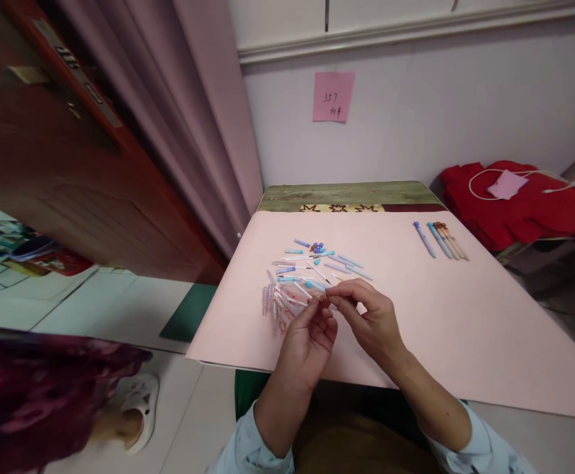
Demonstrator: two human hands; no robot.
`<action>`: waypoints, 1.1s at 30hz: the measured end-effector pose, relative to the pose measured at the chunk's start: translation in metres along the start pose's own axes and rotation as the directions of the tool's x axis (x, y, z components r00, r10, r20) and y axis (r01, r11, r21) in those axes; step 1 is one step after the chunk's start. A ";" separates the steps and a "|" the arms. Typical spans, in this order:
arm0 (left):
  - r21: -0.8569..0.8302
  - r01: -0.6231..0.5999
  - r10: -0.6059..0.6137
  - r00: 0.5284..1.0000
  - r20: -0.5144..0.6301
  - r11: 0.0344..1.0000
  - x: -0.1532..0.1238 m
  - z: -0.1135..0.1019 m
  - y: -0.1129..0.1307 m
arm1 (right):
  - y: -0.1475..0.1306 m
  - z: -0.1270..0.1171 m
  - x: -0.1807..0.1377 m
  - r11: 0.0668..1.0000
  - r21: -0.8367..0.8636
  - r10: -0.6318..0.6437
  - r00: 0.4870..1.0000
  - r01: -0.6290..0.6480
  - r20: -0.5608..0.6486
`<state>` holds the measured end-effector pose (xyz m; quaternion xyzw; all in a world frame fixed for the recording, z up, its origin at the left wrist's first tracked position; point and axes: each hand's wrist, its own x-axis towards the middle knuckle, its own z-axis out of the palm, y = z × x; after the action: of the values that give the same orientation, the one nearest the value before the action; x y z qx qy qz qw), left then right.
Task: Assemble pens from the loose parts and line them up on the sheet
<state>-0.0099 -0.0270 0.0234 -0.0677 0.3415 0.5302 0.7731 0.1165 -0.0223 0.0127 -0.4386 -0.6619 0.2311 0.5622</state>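
My left hand and my right hand meet over the near part of a pink sheet that covers the table. Both pinch one small pen part between their fingertips; it is too small to name. Just beyond the hands lies a loose pile of pen parts: blue caps, thin refills and clear barrels with red print. Several assembled pens lie side by side at the far right of the sheet.
A green wooden table edge shows past the sheet, against a wall with a pink note. Red cloth with a white cable lies to the right. A curtain and dark red door stand on the left.
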 end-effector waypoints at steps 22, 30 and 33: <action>-0.065 0.051 -0.050 0.998 0.026 0.997 -0.002 -0.007 0.015 | 0.004 -0.018 0.001 0.982 -0.187 0.005 0.992 -0.029 -0.127; -0.051 0.023 -0.021 0.999 0.034 0.998 0.004 -0.012 0.018 | 0.006 -0.009 -0.006 0.925 -0.324 -0.222 0.974 0.199 -0.034; -0.037 0.007 -0.005 0.999 0.054 0.999 0.007 -0.016 0.010 | 0.008 0.002 -0.015 0.869 -0.403 -0.289 0.956 0.285 0.055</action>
<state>-0.0242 -0.0249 0.0096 -0.0688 0.3107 0.5356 0.7822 0.1171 -0.0306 -0.0023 -0.4437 -0.7510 0.0006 0.4890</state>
